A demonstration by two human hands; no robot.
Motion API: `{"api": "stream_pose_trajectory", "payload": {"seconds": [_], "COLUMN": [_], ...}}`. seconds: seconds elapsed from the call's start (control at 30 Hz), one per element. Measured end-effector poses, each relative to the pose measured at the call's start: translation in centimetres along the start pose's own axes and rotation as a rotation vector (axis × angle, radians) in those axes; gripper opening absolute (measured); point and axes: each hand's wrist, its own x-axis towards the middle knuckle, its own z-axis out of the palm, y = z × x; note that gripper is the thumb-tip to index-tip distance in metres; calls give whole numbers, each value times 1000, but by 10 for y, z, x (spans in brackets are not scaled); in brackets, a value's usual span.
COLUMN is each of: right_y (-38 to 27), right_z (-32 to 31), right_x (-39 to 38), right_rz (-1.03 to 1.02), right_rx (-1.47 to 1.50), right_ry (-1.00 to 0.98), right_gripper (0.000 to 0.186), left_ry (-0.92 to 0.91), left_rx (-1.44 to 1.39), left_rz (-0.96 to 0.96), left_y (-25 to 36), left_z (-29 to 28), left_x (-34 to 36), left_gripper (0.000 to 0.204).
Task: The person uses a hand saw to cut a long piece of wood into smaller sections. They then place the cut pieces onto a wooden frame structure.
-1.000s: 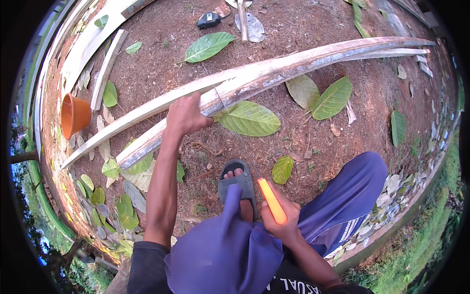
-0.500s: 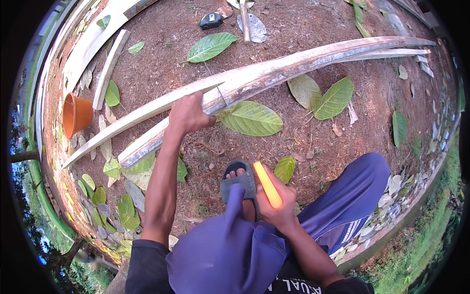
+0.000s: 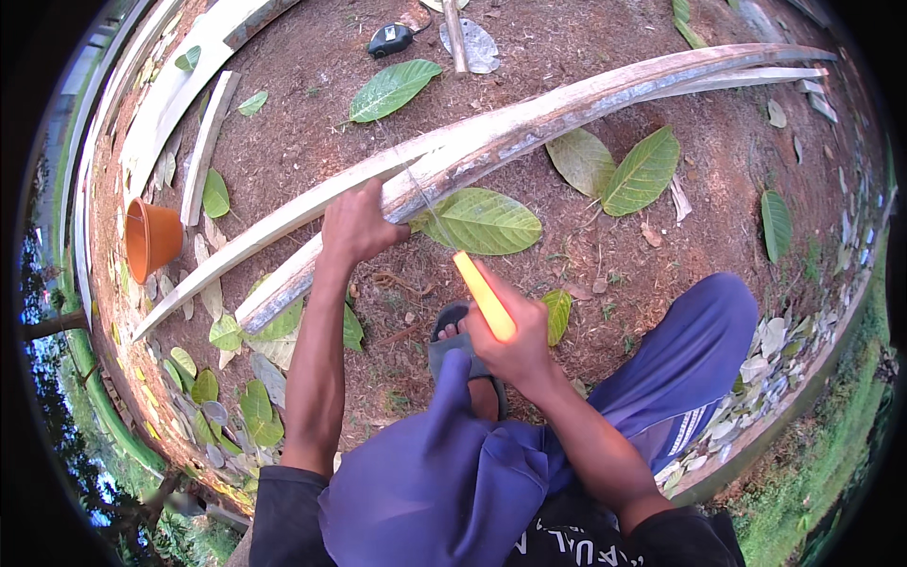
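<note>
A long wooden beam (image 3: pixel 529 128) with rough bark along its near side lies slantwise on the ground. It crosses over a thinner pale wood strip (image 3: pixel 236 236). My left hand (image 3: pixel 357 225) is wrapped round the beam left of the crossing. My right hand (image 3: pixel 518 335) is closed round the orange-yellow handle (image 3: pixel 486 300) of a saw. The thin blade runs forward from the handle and lies across the beam, just right of my left hand; its edge is blurred. A green leaf (image 3: pixel 487 222) lies right beside the blade.
An orange bucket (image 3: pixel 156 241) stands at the left near a short wood piece (image 3: pixel 208 146). At the far side lie a tape measure (image 3: pixel 390 40) and a tool with a wooden handle (image 3: pixel 455 38). My sandalled foot (image 3: pixel 452 354) is below the beam. Large leaves (image 3: pixel 642 172) are scattered around.
My right hand has pushed the saw forward, so its handle is closer to the beam and less blade shows on the near side. My left hand keeps its hold on the beam.
</note>
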Motion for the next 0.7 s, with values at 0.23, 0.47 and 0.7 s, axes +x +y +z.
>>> {"api": "stream_pose_trajectory", "payload": {"seconds": [0.23,0.47,0.7], "right_y": [7,-5,9], "right_z": [-24,-28,-11], "right_x": [-54,-59,-18], "right_rz": [-114,60,-66], "right_rx": [20,66,21], "right_ry": [25,-20,14], "right_gripper": [57,54,54], "left_ry": [22,14,35], "left_rx": [-18,1,-33], "left_rz": [12,-36,35], "left_y": [-10,3,-6], "left_z": [-2,-5,0], "left_x": [-4,-8,-9], "left_gripper": [69,62,61]}}
